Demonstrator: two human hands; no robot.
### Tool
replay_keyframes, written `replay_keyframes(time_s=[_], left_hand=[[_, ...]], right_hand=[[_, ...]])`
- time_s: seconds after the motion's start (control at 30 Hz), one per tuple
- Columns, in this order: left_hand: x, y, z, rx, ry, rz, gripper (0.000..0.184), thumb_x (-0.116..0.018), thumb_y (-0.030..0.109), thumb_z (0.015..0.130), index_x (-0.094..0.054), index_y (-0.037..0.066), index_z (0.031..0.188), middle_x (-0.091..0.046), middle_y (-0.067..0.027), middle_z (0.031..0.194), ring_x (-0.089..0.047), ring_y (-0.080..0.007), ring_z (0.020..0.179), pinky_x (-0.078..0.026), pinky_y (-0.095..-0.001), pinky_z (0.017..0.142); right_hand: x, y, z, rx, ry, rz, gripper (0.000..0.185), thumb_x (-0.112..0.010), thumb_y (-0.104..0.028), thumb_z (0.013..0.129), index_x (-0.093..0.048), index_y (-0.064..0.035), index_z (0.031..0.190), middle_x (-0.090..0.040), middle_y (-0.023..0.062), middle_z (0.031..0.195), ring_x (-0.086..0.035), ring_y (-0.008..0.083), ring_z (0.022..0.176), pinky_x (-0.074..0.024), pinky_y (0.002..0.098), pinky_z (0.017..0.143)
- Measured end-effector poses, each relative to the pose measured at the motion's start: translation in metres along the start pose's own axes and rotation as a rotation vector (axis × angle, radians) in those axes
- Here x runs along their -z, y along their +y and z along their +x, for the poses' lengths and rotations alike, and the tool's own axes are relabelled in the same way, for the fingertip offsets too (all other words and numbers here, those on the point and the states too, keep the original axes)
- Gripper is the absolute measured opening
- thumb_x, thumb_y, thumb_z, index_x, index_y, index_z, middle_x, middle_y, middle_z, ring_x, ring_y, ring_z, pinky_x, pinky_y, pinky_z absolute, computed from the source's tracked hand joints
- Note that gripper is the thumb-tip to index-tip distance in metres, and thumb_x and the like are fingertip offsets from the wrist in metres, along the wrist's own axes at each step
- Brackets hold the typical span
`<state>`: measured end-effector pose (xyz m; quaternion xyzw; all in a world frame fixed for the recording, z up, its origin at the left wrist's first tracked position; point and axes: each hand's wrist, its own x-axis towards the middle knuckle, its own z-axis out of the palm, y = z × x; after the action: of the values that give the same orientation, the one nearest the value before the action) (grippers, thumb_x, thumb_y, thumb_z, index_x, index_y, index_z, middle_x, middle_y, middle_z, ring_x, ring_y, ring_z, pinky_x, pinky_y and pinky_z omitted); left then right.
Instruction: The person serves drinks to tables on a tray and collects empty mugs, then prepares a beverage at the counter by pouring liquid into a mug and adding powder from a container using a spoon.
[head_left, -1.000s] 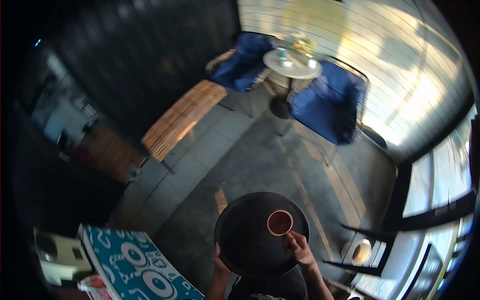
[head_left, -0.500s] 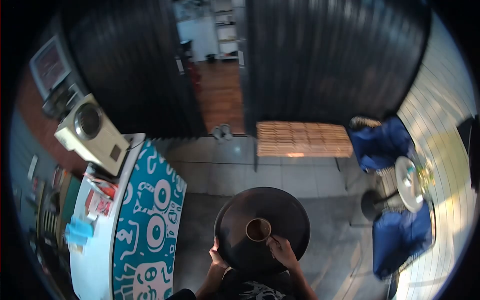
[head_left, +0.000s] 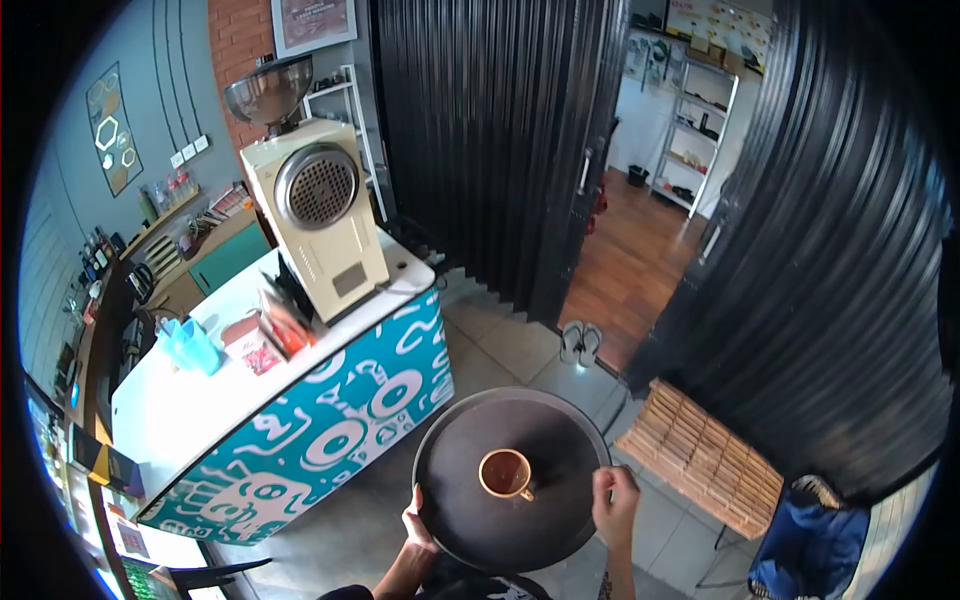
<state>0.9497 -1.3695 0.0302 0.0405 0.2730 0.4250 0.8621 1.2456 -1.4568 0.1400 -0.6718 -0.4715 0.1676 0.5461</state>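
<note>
A brown handled cup (head_left: 505,473) stands near the middle of a round dark tray (head_left: 510,535). The left hand (head_left: 419,522) pinches its left rim; the right hand's (head_left: 616,503) fingers curl at the right rim, contact unclear. Seemingly mid-carry near a teal-patterned counter (head_left: 345,432), it calls for keeping level.

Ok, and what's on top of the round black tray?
The round black tray bears one round brown cup with a small handle, upright near the tray's middle. The patch of tray directly beneath the cup is covered and can't be seen.
</note>
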Motion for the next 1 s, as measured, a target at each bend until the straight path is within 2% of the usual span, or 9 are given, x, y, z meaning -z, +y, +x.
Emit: replay_keyframes(time_s=[0.1, 0.2, 0.3, 0.43, 0.5, 0.57, 0.8, 0.9, 1.0], left_hand=[[-0.051, 0.016, 0.059, -0.121, -0.014, 0.057, 0.071, -0.059, 0.056, 0.086, -0.049, 0.006, 0.136, -0.052, -0.0139, 0.137, -0.049, -0.0364, 0.123, -0.035, -0.0543, 0.107], [-0.080, 0.036, 0.130, -0.046, 0.002, 0.013, 0.070, -0.060, 0.055, 0.086, -0.049, 0.006, 0.136, -0.053, -0.0139, 0.135, -0.050, -0.0367, 0.122, -0.036, -0.0541, 0.106], [-0.103, 0.056, 0.198, -0.019, 0.024, 0.012, 0.070, -0.059, 0.055, 0.086, -0.049, 0.007, 0.136, -0.054, -0.0143, 0.134, -0.051, -0.0368, 0.120, -0.037, -0.0547, 0.105], [-0.149, 0.080, 0.277, 0.012, -0.027, 0.018, 0.067, -0.057, 0.055, 0.088, -0.049, 0.008, 0.135, -0.055, -0.0136, 0.134, -0.052, -0.0359, 0.119, -0.038, -0.0542, 0.103], [-0.158, 0.091, 0.318, 0.051, -0.036, -0.057, 0.061, -0.050, 0.052, 0.092, -0.050, 0.007, 0.134, -0.053, -0.0150, 0.135, -0.050, -0.0362, 0.121, -0.037, -0.0541, 0.105], [-0.169, 0.097, 0.361, -0.001, -0.010, -0.032, 0.062, -0.051, 0.052, 0.092, -0.050, 0.007, 0.134, -0.053, -0.0150, 0.135, -0.051, -0.0360, 0.121, -0.037, -0.0536, 0.105], [-0.242, 0.114, 0.501, -0.241, 0.004, -0.045, 0.052, -0.057, 0.044, 0.091, -0.058, 0.006, 0.126, -0.062, -0.0102, 0.124, -0.058, -0.0279, 0.110, -0.045, -0.0431, 0.098], [-0.306, 0.130, 0.533, -0.389, 0.072, -0.049, 0.050, -0.057, 0.042, 0.091, -0.058, 0.006, 0.126, -0.062, -0.0108, 0.123, -0.060, -0.0271, 0.108, -0.046, -0.0412, 0.097], [-0.306, 0.142, 0.569, -0.442, 0.191, -0.025, 0.047, -0.058, 0.042, 0.091, -0.059, 0.007, 0.123, -0.064, -0.0086, 0.118, -0.060, -0.0239, 0.108, -0.049, -0.0395, 0.092]], right_hand=[[0.015, 0.024, 0.088, 0.316, 0.274, -0.400, 0.011, -0.056, -0.012, 0.097, -0.058, -0.0019, 0.101, -0.057, 0.0025, 0.085, -0.055, 0.0066, 0.077, -0.0484, 0.0246, 0.067], [0.008, 0.097, 0.151, -0.360, 0.086, 0.231, 0.028, -0.049, -0.023, 0.101, -0.055, 0.0009, 0.113, -0.059, 0.0071, 0.111, -0.054, 0.0169, 0.104, -0.0404, 0.0311, 0.095], [-0.019, 0.134, 0.212, -0.547, 0.261, 0.520, 0.049, -0.048, -0.037, 0.101, -0.047, -0.0002, 0.133, -0.052, 0.0104, 0.130, -0.050, 0.0175, 0.118, -0.0377, 0.0292, 0.102], [-0.029, 0.131, 0.306, -0.457, -0.011, 0.213, 0.037, -0.047, -0.034, 0.102, -0.055, -0.0006, 0.113, -0.055, 0.0066, 0.099, -0.049, 0.0179, 0.095, -0.0379, 0.0294, 0.089], [-0.043, 0.119, 0.352, -0.425, 0.124, 0.140, 0.034, -0.048, -0.033, 0.101, -0.055, 0.0007, 0.105, -0.053, 0.0051, 0.094, -0.046, 0.0157, 0.090, -0.0386, 0.0286, 0.084], [-0.050, 0.155, 0.395, -0.569, 0.059, 0.106, 0.050, -0.057, -0.037, 0.097, -0.054, 0.0037, 0.126, -0.051, 0.0143, 0.133, -0.046, 0.0216, 0.123, -0.0356, 0.0342, 0.104], [-0.082, 0.192, 0.591, -0.281, -0.029, -0.076, 0.042, -0.051, -0.034, 0.099, -0.060, 0.0061, 0.108, -0.063, 0.0164, 0.101, -0.055, 0.0237, 0.088, -0.0437, 0.0333, 0.083], [-0.102, 0.220, 0.675, -0.096, -0.128, -0.032, 0.033, -0.048, -0.027, 0.100, -0.055, 0.0037, 0.090, -0.053, 0.0120, 0.079, -0.048, 0.0206, 0.073, -0.0402, 0.0350, 0.069], [-0.129, 0.237, 0.740, -0.197, -0.247, -0.005, 0.034, -0.047, -0.028, 0.100, -0.057, 0.0042, 0.092, -0.059, 0.0130, 0.079, -0.052, 0.0207, 0.074, -0.0419, 0.0365, 0.069]])
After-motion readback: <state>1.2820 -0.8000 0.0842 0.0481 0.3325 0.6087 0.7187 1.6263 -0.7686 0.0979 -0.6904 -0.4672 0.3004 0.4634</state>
